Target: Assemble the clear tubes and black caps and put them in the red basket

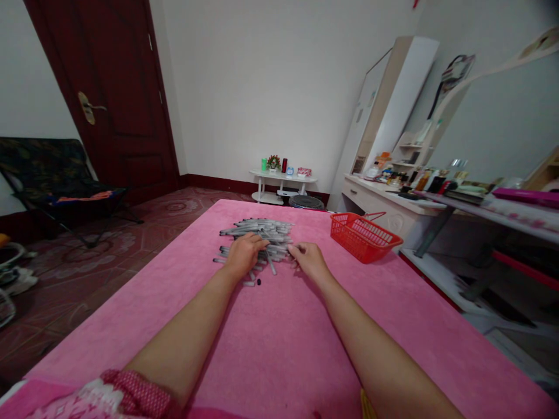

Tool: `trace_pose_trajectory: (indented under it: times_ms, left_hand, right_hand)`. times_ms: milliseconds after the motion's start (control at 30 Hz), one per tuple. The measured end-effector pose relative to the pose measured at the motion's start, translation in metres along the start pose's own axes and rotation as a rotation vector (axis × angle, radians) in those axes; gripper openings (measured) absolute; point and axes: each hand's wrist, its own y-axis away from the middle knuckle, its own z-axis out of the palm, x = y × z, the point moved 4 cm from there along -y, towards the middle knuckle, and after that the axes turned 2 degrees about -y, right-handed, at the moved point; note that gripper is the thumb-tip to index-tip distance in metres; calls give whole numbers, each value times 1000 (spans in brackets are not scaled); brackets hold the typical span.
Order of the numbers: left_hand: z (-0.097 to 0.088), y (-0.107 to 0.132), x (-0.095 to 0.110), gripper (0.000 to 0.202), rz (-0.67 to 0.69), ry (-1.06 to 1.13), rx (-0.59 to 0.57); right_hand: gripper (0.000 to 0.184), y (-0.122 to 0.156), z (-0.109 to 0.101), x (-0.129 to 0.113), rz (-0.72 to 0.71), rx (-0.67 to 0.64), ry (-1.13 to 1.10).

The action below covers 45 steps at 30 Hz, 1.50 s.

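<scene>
A pile of slim grey pens (271, 228) with black ends lies on the pink-covered table (271, 337). My left hand (245, 254) rests over the front left of the pile, its fingers closed around a pen (271, 265) that slants out toward me. At the right edge of the pile is my right hand (309, 260), thumb and fingers pinched together by the pen ends. Whatever is between those right fingertips is too small to make out. A small black cap (259, 281) and a short pale piece (248, 284) lie just in front of the pile.
A red plastic basket (364, 237) with a handle stands to the right on the table. Beyond the table's far edge are a low white shelf (283, 176) and a round dark stool (306, 202). A cluttered dresser (393, 203) is at right, a folding chair (52, 180) at left.
</scene>
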Motion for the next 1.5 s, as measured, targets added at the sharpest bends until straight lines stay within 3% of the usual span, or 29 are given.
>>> trace_pose_trajectory:
  times_ms: [67, 267, 600, 700, 800, 933, 1167, 1267, 1333, 1500]
  left_hand:
    - [0, 0, 1, 25, 11, -3, -10]
    - [1, -1, 1, 25, 18, 1, -33]
    - [4, -1, 4, 29, 42, 0, -65]
    - [3, -1, 3, 28, 31, 1, -62]
    - [1, 0, 3, 27, 22, 8, -46]
    - [1, 0, 3, 28, 37, 2, -48]
    - [4, -1, 4, 29, 67, 27, -84]
    - [3, -2, 3, 29, 74, 50, -85]
    - [2, -1, 2, 28, 73, 68, -71]
    - [0, 0, 1, 28, 62, 70, -35]
  right_hand:
    - [27, 0, 1, 0, -11, -8, 9]
    - [8, -3, -1, 0, -64, 63, 52]
    - [11, 12, -9, -28, -248, 141, 548]
    - [12, 8, -8, -24, -227, 126, 454]
    - [6, 1, -3, -8, -45, 31, 161]
    - [26, -1, 2, 4, 91, -64, -12]
    - [2, 1, -4, -5, 2, 2, 72]
    - [6, 2, -9, -18, -167, 77, 246]
    - [5, 2, -9, -21, -197, 93, 277]
    - [10, 1, -2, -6, 117, -48, -73]
